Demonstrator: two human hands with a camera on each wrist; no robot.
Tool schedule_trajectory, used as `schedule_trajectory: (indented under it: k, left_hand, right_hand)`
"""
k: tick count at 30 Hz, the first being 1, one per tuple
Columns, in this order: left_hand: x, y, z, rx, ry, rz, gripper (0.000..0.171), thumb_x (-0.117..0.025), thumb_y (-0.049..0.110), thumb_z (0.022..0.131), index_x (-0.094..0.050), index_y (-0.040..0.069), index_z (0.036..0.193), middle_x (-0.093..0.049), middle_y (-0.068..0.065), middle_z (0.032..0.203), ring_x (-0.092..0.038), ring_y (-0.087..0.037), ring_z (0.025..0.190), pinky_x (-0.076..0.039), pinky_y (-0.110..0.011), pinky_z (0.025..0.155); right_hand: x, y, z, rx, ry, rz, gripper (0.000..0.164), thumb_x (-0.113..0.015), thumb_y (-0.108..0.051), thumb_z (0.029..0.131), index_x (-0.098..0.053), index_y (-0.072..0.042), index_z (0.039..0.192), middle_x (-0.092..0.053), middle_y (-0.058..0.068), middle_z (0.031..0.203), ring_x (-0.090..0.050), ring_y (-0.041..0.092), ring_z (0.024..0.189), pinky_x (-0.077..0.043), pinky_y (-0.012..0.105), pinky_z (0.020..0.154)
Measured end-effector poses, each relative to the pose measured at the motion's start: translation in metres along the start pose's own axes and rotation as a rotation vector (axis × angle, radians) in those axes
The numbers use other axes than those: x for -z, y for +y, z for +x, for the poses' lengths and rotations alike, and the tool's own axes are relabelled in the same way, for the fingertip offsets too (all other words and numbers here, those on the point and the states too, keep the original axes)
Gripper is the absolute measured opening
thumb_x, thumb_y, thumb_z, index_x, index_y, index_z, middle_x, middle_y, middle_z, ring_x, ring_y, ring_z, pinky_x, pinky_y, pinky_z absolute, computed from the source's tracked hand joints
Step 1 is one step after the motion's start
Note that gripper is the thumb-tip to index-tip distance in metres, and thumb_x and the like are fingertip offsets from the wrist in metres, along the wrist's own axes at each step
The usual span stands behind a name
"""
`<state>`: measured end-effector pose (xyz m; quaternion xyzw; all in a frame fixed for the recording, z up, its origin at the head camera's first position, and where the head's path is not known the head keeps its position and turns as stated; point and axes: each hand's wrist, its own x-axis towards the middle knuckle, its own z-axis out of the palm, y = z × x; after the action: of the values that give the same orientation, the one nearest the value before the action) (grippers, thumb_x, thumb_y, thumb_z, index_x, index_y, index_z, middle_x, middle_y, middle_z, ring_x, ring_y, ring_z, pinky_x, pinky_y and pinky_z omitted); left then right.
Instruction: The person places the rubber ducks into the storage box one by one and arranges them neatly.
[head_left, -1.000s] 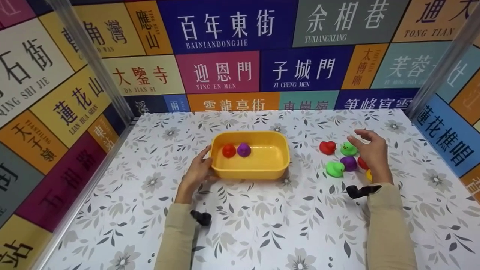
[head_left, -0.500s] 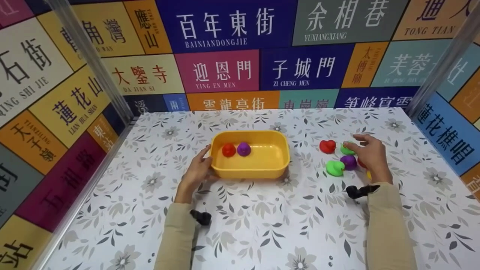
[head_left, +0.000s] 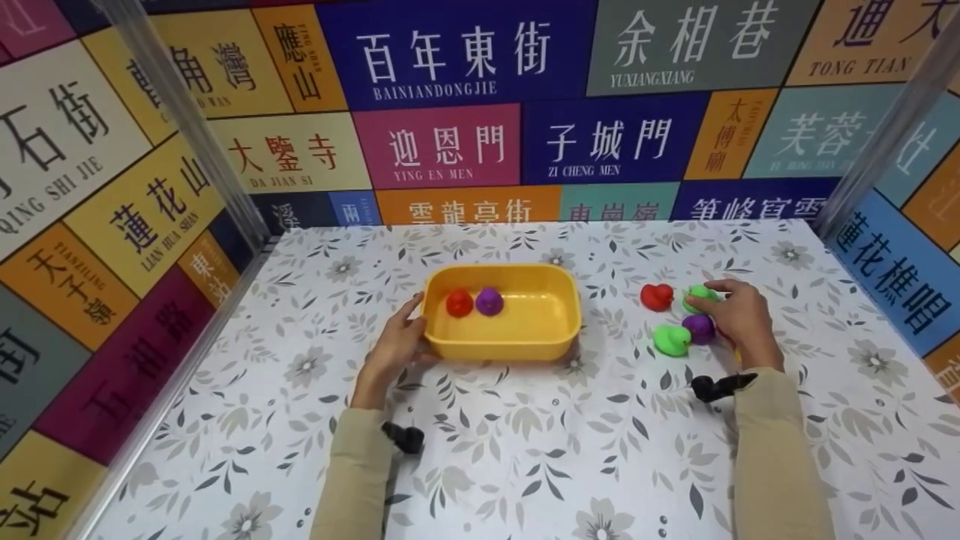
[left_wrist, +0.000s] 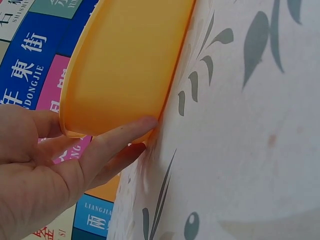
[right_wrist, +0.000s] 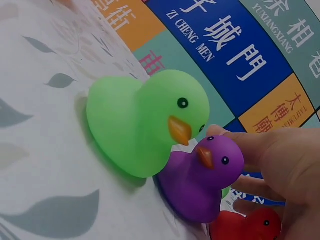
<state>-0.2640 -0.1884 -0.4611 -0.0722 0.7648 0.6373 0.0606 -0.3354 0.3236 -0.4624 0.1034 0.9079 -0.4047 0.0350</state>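
Observation:
My left hand (head_left: 394,341) rests against the left end of a yellow plastic bin (head_left: 502,350), its straight fingers touching the outer wall and rim in the left wrist view. A red toy (head_left: 459,303) and a purple toy (head_left: 490,301) lie inside the bin. Over at the right, my right hand (head_left: 746,319) pinches a green rubber duck (head_left: 694,301) between thumb and fingers, low at the table. Close by sit a purple duck (right_wrist: 197,185), a second green duck (right_wrist: 130,125) and a red duck (right_wrist: 245,227). The right hand mostly hides the red one in the head view.
Another red duck (head_left: 657,297) stands left of the pinched one. A sliver of yellow shows beside the right wrist. White floral cloth (head_left: 525,450) covers the table. Printed panels (head_left: 465,60) wall in its back and sides.
My right hand has come down, and its thumb and fingers have closed around the far green duck. The left hand stays at the bin, which has not moved.

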Motion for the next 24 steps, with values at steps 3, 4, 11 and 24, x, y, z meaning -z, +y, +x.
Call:
schedule_trajectory:
  k: [3,4,11,24]
  left_hand:
    - [0.0,0.0,-0.001,0.0,0.0,0.002,0.056,-0.039,0.016,0.106,-0.027,0.025,0.16,-0.062,-0.029,0.128,-0.072,-0.028,0.082,-0.063,-0.044,0.077]
    - [0.0,0.0,0.0,-0.002,0.001,0.003,0.056,-0.039,0.016,0.106,-0.027,0.024,0.16,-0.062,-0.029,0.128,-0.072,-0.028,0.082,-0.063,-0.044,0.077]
    - [0.0,-0.001,0.0,-0.002,-0.008,-0.015,0.056,-0.039,0.016,0.107,-0.027,0.024,0.16,-0.061,-0.03,0.13,-0.073,-0.03,0.083,-0.063,-0.045,0.077]
    - [0.0,-0.001,0.001,0.018,-0.005,-0.012,0.056,-0.04,0.018,0.107,-0.025,0.027,0.16,-0.062,-0.029,0.127,-0.073,-0.029,0.08,-0.063,-0.044,0.077]
  right_hand:
    - [-0.001,-0.001,0.001,-0.017,0.006,-0.033,0.079,-0.069,-0.05,0.091,-0.044,-0.003,0.149,-0.031,0.026,0.16,-0.029,0.047,0.146,-0.028,0.058,0.12]
    - [-0.002,-0.002,0.002,-0.02,0.013,-0.042,0.077,-0.069,-0.048,0.092,-0.046,-0.002,0.149,-0.032,0.026,0.159,-0.031,0.047,0.145,-0.029,0.058,0.12]
    - [-0.005,-0.004,0.002,-0.01,0.06,-0.069,0.064,-0.07,-0.043,0.093,-0.055,-0.003,0.14,-0.04,0.027,0.155,-0.039,0.047,0.14,-0.034,0.057,0.115]
    - [-0.002,-0.021,-0.003,0.045,0.058,0.132,0.075,-0.067,-0.055,0.09,-0.049,-0.008,0.145,-0.036,0.022,0.157,-0.041,0.042,0.14,-0.043,0.052,0.111]
